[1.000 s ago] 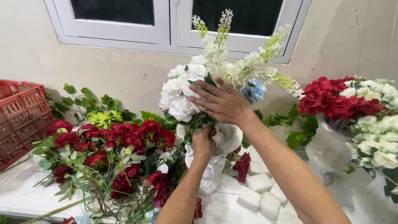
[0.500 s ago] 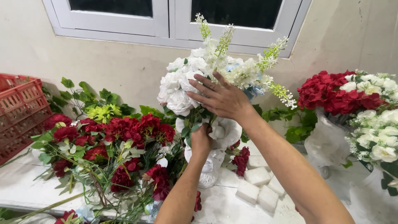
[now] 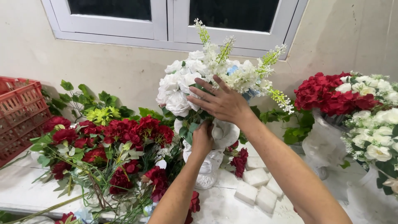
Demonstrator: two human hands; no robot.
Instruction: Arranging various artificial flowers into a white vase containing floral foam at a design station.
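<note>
A bouquet of white flowers with tall green-tipped white spikes stands in a white ornate vase at the middle of the white table. My left hand is closed around the bunched stems just above the vase's mouth. My right hand lies spread against the blooms and leaves on the bouquet's right side, fingers apart, touching them.
Loose red flowers with greenery are piled to the left, beside a red plastic crate. Several white foam blocks lie right of the vase. A red-and-white arrangement stands at the right. A wall and window are behind.
My right hand slid slightly lower and rightward on the bouquet, and the flower heads shifted a little. The left hand stayed on the stems.
</note>
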